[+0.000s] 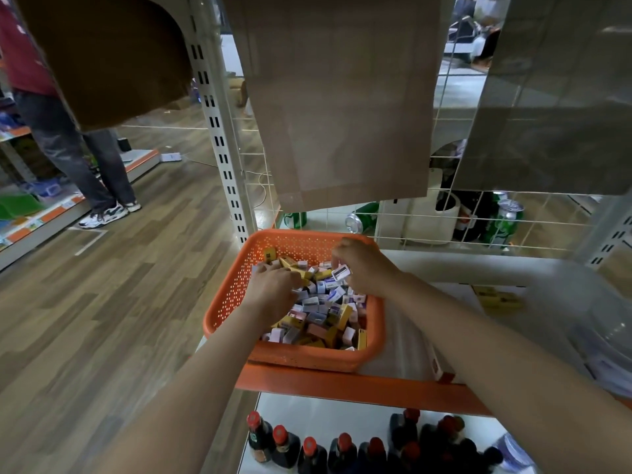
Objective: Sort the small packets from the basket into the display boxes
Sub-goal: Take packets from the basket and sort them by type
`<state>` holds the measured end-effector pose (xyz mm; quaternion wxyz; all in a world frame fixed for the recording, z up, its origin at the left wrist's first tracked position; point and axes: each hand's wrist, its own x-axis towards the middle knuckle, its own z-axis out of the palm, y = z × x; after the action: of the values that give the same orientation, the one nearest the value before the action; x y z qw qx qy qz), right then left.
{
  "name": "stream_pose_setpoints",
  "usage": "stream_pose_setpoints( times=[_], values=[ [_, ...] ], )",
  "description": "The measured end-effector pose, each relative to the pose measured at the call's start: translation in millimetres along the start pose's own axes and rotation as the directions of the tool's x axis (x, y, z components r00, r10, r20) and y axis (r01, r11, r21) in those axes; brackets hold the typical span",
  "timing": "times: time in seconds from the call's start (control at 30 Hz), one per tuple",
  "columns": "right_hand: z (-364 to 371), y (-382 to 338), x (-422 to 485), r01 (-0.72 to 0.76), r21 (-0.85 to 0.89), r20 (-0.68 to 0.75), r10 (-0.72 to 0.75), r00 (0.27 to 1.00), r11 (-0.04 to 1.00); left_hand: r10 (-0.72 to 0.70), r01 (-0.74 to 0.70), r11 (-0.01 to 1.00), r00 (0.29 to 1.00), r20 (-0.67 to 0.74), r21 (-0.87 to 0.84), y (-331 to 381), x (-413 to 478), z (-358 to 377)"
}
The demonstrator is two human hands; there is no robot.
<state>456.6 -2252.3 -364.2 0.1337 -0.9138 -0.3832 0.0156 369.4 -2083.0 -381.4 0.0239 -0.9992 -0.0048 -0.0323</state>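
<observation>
An orange perforated basket (229, 295) stands on the shelf, filled with several small packets (318, 319) in white, purple, pink and yellow. My left hand (273, 285) reaches into the pile at the basket's far left, fingers curled down among the packets. My right hand (362, 265) hovers over the far right of the basket and pinches a small white packet (341, 272) with a dark stripe. A display box holding yellow packets (499, 299) lies on the shelf to the right, dim and partly hidden by my right forearm.
Brown paper sheets (342, 97) hang over the wire-grid back panel. Green cans (506, 224) stand behind the grid. Dark bottles with red caps (342, 449) fill the shelf below the orange shelf edge (342, 384). A person (68, 131) stands in the aisle at left.
</observation>
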Motion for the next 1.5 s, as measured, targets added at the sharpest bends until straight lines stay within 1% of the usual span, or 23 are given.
stream_pose_setpoints(
  times=[0.1,0.27,0.47,0.67,0.9,1.03,1.13,1.33,1.5],
  values=[
    [-7.0,7.7,-5.2,0.001,0.012,-0.041,-0.001,0.999,1.000,-0.046,0.046,0.998,0.999,0.015,0.032,6.8,2.2,5.6],
    [-12.1,14.1,-11.0,0.003,0.032,-0.086,-0.001,0.996,0.999,-0.126,0.126,0.992,0.992,0.021,-0.005,11.8,6.2,13.0],
    [-17.4,14.7,-14.6,0.015,0.025,-0.110,-0.013,0.994,1.000,-0.138,0.138,0.990,0.990,0.027,-0.017,11.6,5.1,10.5],
    [-18.7,13.7,-16.7,0.026,0.032,-0.122,-0.022,0.992,0.999,-0.112,0.115,0.991,0.993,0.037,-0.069,9.7,-1.5,0.5],
    [-27.3,12.0,-24.7,0.031,0.048,-0.144,-0.024,0.989,0.998,-0.055,0.048,0.984,0.998,-0.037,-0.170,13.6,-7.0,-21.7],
    [-33.7,14.6,-32.4,0.025,0.044,-0.156,-0.017,0.988,0.999,0.004,-0.016,0.990,0.997,-0.079,-0.142,23.0,-6.8,-28.0],
    [-38.4,19.5,-38.4,0.015,0.022,-0.170,-0.011,0.985,1.000,0.058,-0.075,0.980,0.994,-0.097,-0.183,33.1,-7.3,-35.2],
    [-50.7,31.8,-57.5,-0.014,-0.018,-0.198,0.011,0.980,1.000,0.045,-0.057,0.986,0.996,-0.082,-0.157,54.3,-5.0,-46.1],
    [-60.8,55.0,-78.6,-0.039,-0.025,-0.201,0.033,0.979,0.999,0.094,-0.116,0.966,0.990,-0.104,-0.233,77.4,-1.2,-53.1]
  ],
)
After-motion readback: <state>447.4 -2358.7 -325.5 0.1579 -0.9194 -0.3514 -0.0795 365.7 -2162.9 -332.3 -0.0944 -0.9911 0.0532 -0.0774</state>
